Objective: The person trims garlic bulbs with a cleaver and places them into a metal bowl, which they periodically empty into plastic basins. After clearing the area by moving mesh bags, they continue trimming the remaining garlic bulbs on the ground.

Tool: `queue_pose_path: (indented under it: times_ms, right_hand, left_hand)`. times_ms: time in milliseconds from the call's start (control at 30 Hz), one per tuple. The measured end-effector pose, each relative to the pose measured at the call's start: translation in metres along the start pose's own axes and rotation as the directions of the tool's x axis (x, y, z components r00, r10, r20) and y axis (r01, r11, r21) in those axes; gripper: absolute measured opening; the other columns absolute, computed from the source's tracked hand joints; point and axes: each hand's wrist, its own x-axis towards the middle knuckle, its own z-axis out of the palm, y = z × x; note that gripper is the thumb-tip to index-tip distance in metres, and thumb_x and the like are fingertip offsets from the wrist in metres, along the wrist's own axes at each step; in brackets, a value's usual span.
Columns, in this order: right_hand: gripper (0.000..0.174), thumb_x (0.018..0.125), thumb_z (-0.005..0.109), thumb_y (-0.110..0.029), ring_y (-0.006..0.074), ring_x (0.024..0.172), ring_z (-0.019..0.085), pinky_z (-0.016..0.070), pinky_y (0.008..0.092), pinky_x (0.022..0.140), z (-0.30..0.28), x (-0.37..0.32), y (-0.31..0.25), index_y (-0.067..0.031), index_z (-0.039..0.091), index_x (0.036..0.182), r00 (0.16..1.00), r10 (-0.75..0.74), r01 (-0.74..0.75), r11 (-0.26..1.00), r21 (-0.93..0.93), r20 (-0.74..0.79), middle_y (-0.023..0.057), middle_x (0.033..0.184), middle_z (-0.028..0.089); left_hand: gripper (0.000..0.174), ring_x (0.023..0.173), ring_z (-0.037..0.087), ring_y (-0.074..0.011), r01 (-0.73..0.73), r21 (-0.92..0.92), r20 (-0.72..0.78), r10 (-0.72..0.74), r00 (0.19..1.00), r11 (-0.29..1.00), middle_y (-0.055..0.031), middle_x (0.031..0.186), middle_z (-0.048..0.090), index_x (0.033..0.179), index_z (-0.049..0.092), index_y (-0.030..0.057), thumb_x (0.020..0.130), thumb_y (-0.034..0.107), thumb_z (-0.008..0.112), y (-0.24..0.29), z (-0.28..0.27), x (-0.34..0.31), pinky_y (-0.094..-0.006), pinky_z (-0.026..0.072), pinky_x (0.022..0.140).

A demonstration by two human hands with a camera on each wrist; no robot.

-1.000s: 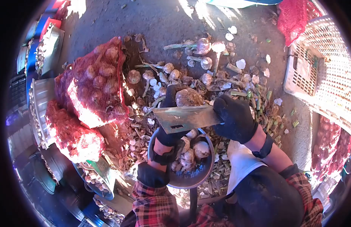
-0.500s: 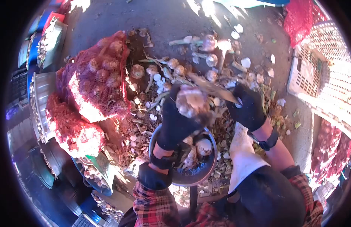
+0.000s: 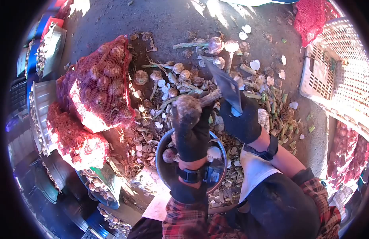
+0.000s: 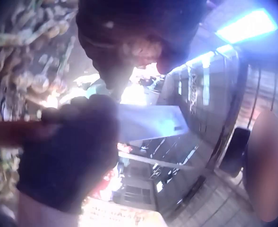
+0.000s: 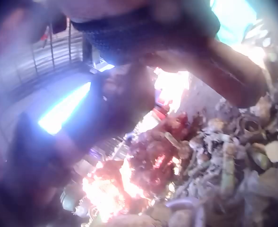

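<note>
My gloved left hand (image 3: 194, 133) grips a garlic bulb (image 3: 187, 107) above the bowl. Its thick stem (image 3: 210, 98) points right toward the blade. In my gloved right hand (image 3: 242, 121) is a broad cleaver (image 3: 225, 81), blade slanting up and left and overlapping the stem's end. From the left wrist, the right hand (image 4: 72, 146) shows curled round the handle, with the flat blade (image 4: 150, 123) beyond. The right wrist view is dark and blurred around the hands. Below the left wrist, a round metal bowl (image 3: 161, 159) holds several bulbs (image 3: 214, 153), partly hidden by that forearm.
Red mesh sacks of garlic (image 3: 101, 83) lie at left. Uncut garlic (image 3: 214, 45), cut stems (image 3: 272, 104) and peelings litter the floor ahead. A white plastic crate (image 3: 343, 71) stands at right, with a red mesh bag (image 3: 309, 20) by it. Tubs (image 3: 99, 191) sit lower left.
The left hand has turned over, swinging the bulb so its stem faces right. The cleaver has gone from lying crosswise before the bulb to slanting up beside the stem.
</note>
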Motion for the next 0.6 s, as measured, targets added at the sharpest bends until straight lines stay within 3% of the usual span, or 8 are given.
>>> queue_pose_path:
  times_ms: [133, 167, 200, 333, 367, 433, 467, 600]
  right_hand:
    - [0.011, 0.074, 0.064, -0.007, 0.0343, 0.056, 0.058, 0.0452, 0.0389, 0.05, 0.008, -0.025, 0.051, -0.0052, 0.054, 0.078, 0.995, 0.036, -0.025, 0.993, -0.112, 0.097, 0.0147, 0.066, 0.057]
    - [0.011, 0.074, 0.064, -0.007, 0.0343, 0.056, 0.058, 0.0452, 0.0389, 0.05, 0.006, -0.03, 0.059, -0.0052, 0.054, 0.078, 0.993, 0.046, -0.034, 0.993, -0.111, 0.107, 0.0147, 0.066, 0.057]
    - [0.011, 0.075, 0.065, -0.009, 0.033, 0.057, 0.059, 0.0457, 0.0381, 0.051, 0.003, -0.025, 0.059, -0.0042, 0.056, 0.081, 0.997, 0.015, 0.004, 0.972, -0.235, 0.08, 0.0152, 0.066, 0.058]
    - [0.018, 0.076, 0.067, -0.017, 0.0351, 0.067, 0.062, 0.0492, 0.0397, 0.057, 0.009, 0.013, 0.07, -0.0033, 0.056, 0.081, 1.0, -0.003, 0.015, 0.902, -0.431, 0.027, 0.0181, 0.074, 0.061]
    - [0.02, 0.076, 0.067, -0.019, 0.0353, 0.068, 0.062, 0.0499, 0.0407, 0.059, 0.014, 0.023, 0.075, -0.0032, 0.055, 0.08, 1.0, -0.006, 0.011, 0.896, -0.444, 0.013, 0.0188, 0.077, 0.062]
    - [0.023, 0.075, 0.068, -0.021, 0.0359, 0.069, 0.062, 0.0501, 0.042, 0.061, 0.026, 0.037, 0.099, -0.0025, 0.056, 0.081, 0.996, 0.051, -0.007, 0.855, -0.518, 0.071, 0.0192, 0.079, 0.062]
    - [0.025, 0.074, 0.068, -0.023, 0.0366, 0.07, 0.062, 0.0503, 0.0434, 0.063, 0.03, 0.04, 0.107, -0.0019, 0.056, 0.082, 0.986, 0.117, -0.023, 0.804, -0.594, 0.121, 0.0195, 0.08, 0.062]
    - [0.028, 0.072, 0.068, -0.025, 0.0378, 0.071, 0.062, 0.0499, 0.0456, 0.065, 0.025, 0.043, 0.12, -0.0009, 0.057, 0.081, 0.976, 0.173, -0.057, 0.794, -0.606, 0.135, 0.0201, 0.076, 0.062]
  left_hand:
    - [0.038, 0.107, 0.054, -0.0219, 0.122, -0.102, 0.127, -0.108, 0.986, 0.987, -0.01, 0.111, 0.055, 0.113, 0.05, 0.0028, 0.083, 0.019, 0.066, 0.008, 0.0, -0.022, -0.0372, 0.0473, 0.094]
    - [0.041, 0.103, 0.054, -0.0211, 0.143, 0.412, 0.121, -0.21, 0.97, 0.9, -0.0101, 0.105, 0.055, 0.109, 0.051, 0.001, 0.079, 0.024, 0.069, 0.029, -0.008, -0.029, -0.0351, 0.0485, 0.089]
    - [0.045, 0.099, 0.055, -0.0203, 0.09, 0.814, 0.113, -0.309, 0.944, 0.573, -0.0101, 0.1, 0.054, 0.104, 0.051, -0.0007, 0.076, 0.028, 0.072, 0.05, -0.017, -0.035, -0.0331, 0.0497, 0.084]
    - [0.072, 0.1, 0.058, -0.0236, 0.031, 0.996, 0.046, -0.785, 0.618, 0.083, -0.0122, 0.104, 0.061, 0.117, 0.051, -0.0014, 0.062, 0.03, 0.085, 0.124, -0.044, -0.031, -0.0343, 0.0473, 0.087]
    - [0.072, 0.1, 0.058, -0.0236, 0.029, 0.996, 0.047, -0.784, 0.619, 0.082, -0.0122, 0.104, 0.061, 0.117, 0.051, -0.0014, 0.062, 0.03, 0.085, 0.126, -0.046, -0.034, -0.0343, 0.0473, 0.087]
    - [0.063, 0.096, 0.06, -0.0235, -0.031, 0.996, -0.017, -0.545, 0.838, -0.08, -0.0104, 0.099, 0.063, 0.116, 0.053, -0.0003, 0.066, 0.021, 0.083, 0.126, -0.034, -0.038, -0.0343, 0.0475, 0.088]
    - [0.049, 0.098, 0.06, -0.0209, 0.094, 0.995, -0.092, -0.466, 0.88, -0.02, -0.0103, 0.099, 0.063, 0.113, 0.054, -0.0003, 0.072, 0.014, 0.078, 0.117, -0.023, -0.038, -0.0345, 0.0474, 0.089]
    - [0.045, 0.098, 0.06, -0.0188, -0.017, 0.978, 0.104, -0.419, 0.902, 0.206, -0.0117, 0.104, 0.062, 0.116, 0.052, -0.0007, 0.079, 0.015, 0.073, 0.066, -0.041, -0.013, -0.0335, 0.0477, 0.089]
